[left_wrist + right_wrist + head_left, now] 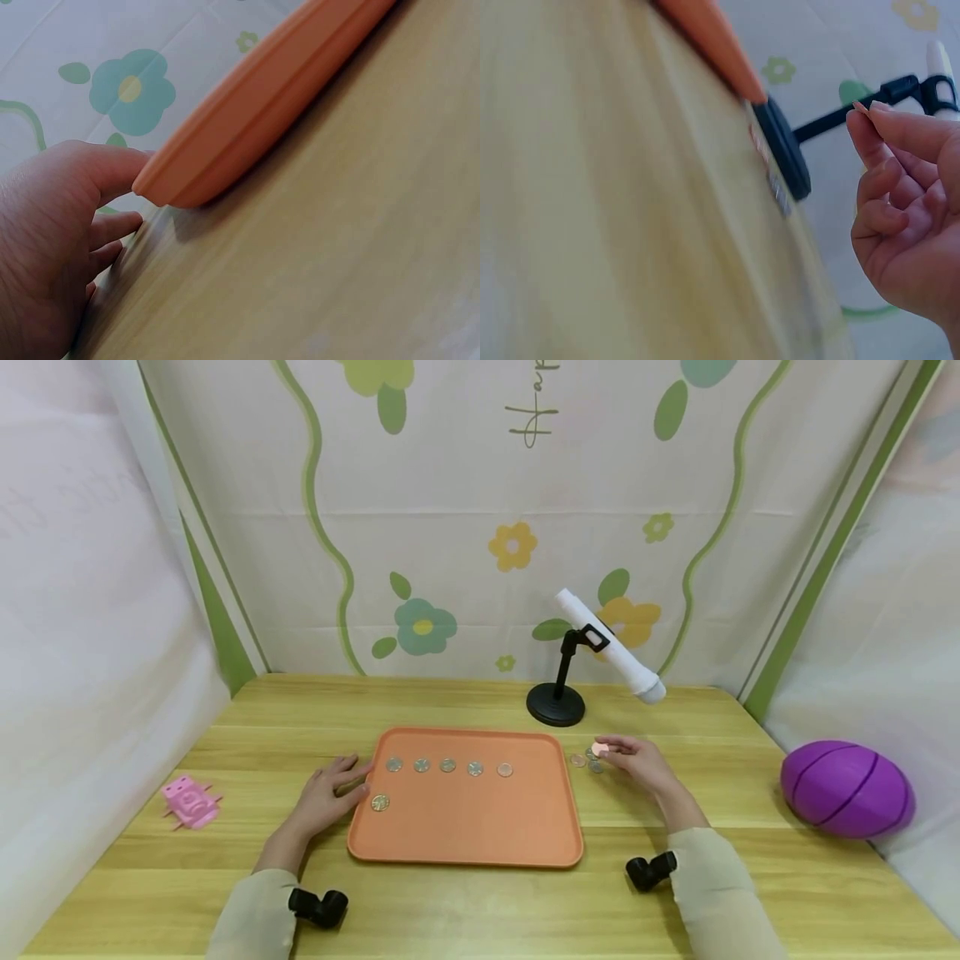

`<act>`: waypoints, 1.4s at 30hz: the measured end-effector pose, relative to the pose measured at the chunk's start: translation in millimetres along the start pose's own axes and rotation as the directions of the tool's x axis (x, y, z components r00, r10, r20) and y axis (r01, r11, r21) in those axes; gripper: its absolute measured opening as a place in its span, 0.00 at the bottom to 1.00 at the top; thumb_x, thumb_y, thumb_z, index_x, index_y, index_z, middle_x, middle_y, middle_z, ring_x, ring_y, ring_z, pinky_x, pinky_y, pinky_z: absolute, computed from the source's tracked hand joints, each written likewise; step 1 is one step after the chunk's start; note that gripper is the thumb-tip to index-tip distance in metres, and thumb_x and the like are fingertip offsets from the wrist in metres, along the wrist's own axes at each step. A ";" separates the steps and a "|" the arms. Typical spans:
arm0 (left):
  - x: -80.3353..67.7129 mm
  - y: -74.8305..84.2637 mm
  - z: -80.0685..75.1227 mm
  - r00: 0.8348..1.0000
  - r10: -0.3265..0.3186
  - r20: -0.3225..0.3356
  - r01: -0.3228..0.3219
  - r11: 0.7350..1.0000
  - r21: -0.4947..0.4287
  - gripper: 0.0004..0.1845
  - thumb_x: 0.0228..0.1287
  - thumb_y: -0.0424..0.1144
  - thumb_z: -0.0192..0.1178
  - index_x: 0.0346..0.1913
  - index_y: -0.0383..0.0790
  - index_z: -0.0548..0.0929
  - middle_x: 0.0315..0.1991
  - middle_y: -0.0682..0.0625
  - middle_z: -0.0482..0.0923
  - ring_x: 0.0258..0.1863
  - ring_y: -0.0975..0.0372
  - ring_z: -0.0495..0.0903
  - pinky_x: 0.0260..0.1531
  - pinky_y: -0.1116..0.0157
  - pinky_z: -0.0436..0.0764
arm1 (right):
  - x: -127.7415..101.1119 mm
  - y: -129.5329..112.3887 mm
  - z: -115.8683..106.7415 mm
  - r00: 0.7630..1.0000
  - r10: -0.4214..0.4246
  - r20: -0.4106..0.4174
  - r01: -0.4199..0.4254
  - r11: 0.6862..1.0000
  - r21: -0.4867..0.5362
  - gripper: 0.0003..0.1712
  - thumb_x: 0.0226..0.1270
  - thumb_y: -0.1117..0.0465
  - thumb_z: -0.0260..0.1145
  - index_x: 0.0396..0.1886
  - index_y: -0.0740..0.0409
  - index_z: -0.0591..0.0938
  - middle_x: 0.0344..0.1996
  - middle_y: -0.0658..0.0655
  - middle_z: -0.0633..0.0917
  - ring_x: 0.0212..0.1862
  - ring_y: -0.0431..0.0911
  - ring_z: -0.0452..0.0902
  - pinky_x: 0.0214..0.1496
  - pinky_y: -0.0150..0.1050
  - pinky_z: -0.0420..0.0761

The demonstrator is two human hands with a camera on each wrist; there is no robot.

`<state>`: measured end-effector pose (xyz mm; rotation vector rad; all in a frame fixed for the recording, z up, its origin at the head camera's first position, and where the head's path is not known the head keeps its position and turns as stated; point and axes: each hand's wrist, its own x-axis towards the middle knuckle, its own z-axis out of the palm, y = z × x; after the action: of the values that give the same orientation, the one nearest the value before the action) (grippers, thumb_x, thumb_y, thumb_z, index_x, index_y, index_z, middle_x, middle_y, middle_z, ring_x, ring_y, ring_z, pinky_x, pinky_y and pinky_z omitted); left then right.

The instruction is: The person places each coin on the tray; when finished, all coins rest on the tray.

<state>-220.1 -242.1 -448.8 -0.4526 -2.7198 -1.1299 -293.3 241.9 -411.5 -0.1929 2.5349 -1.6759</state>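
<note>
An orange tray [465,835] lies on the wooden table. A row of several silver coins [447,766] runs along its far side, and a golden coin [380,802] lies near its left edge. My left hand [330,789] rests flat on the table, its fingers touching the tray's left rim [225,142]. My right hand [633,758] is just right of the tray and pinches a copper coin [599,748] between thumb and finger [864,112]. A few loose coins [587,762] lie on the table under it.
A black stand [556,703] holding a white tube [609,645] rises behind the tray. A purple ball [846,787] sits at the right edge, a pink toy [191,801] at the left. Cloth walls enclose the table.
</note>
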 end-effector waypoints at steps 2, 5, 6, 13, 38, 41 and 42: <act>-0.2 0.5 -0.2 1.000 0.003 -0.005 -0.003 1.000 -0.002 0.23 0.58 0.41 0.54 0.56 0.35 0.71 0.58 0.33 0.57 0.60 0.42 0.49 0.54 0.43 0.40 | 3.1 -8.5 6.6 1.000 -0.015 0.017 0.015 1.000 0.023 0.27 0.55 0.55 0.63 0.53 0.65 0.72 0.32 0.52 0.77 0.28 0.40 0.67 0.29 0.36 0.69; -0.4 1.0 -0.8 1.000 0.015 -0.014 -0.016 1.000 -0.005 0.23 0.58 0.41 0.54 0.55 0.33 0.71 0.58 0.32 0.58 0.59 0.41 0.49 0.53 0.43 0.41 | 7.5 -22.5 18.9 0.998 -0.040 0.050 0.036 0.996 0.080 0.27 0.56 0.55 0.62 0.53 0.65 0.72 0.34 0.53 0.76 0.32 0.43 0.69 0.34 0.38 0.71; -0.4 1.3 -0.9 1.000 0.018 -0.017 -0.018 1.000 -0.008 0.23 0.58 0.41 0.54 0.55 0.33 0.71 0.58 0.31 0.58 0.59 0.41 0.49 0.53 0.42 0.41 | 8.7 -27.5 23.9 0.997 -0.047 0.056 0.042 0.995 0.092 0.27 0.56 0.56 0.63 0.53 0.65 0.72 0.35 0.53 0.75 0.35 0.44 0.70 0.36 0.39 0.72; -0.2 -0.6 -0.1 1.000 0.016 -0.011 -0.016 1.000 -0.010 0.22 0.58 0.41 0.54 0.55 0.35 0.72 0.58 0.32 0.58 0.59 0.41 0.49 0.53 0.43 0.41 | 15.0 -61.2 67.7 0.987 -0.099 0.130 0.079 0.985 0.154 0.25 0.56 0.62 0.62 0.53 0.68 0.71 0.34 0.54 0.78 0.28 0.43 0.70 0.25 0.35 0.68; 0.2 0.9 -1.7 1.000 0.017 -0.009 -0.017 1.000 0.007 0.23 0.58 0.42 0.54 0.55 0.34 0.71 0.58 0.32 0.57 0.59 0.41 0.49 0.53 0.42 0.41 | 6.9 -95.0 230.0 0.945 -0.095 0.314 0.006 0.962 0.275 0.15 0.54 0.66 0.63 0.43 0.64 0.79 0.28 0.52 0.81 0.30 0.46 0.75 0.27 0.33 0.72; 0.5 0.8 -1.5 1.000 0.008 -0.005 -0.008 1.000 0.007 0.23 0.58 0.43 0.54 0.55 0.35 0.71 0.58 0.32 0.58 0.59 0.41 0.49 0.54 0.43 0.41 | 5.8 -90.7 238.9 0.948 -0.085 0.306 -0.006 0.959 0.284 0.14 0.53 0.67 0.63 0.42 0.65 0.80 0.28 0.54 0.81 0.26 0.44 0.74 0.23 0.32 0.71; 0.7 0.7 -1.4 1.000 0.007 -0.003 -0.007 1.000 0.008 0.23 0.58 0.43 0.54 0.55 0.35 0.71 0.58 0.32 0.58 0.59 0.41 0.49 0.53 0.43 0.41 | 5.2 -89.5 240.9 0.949 -0.082 0.305 -0.009 0.959 0.285 0.14 0.53 0.67 0.63 0.41 0.65 0.80 0.27 0.54 0.81 0.23 0.43 0.73 0.21 0.32 0.71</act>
<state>-220.5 -242.5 -447.1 -0.4581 -2.7170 -1.1174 -257.7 -12.4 -423.4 -0.4462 2.0507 -1.8287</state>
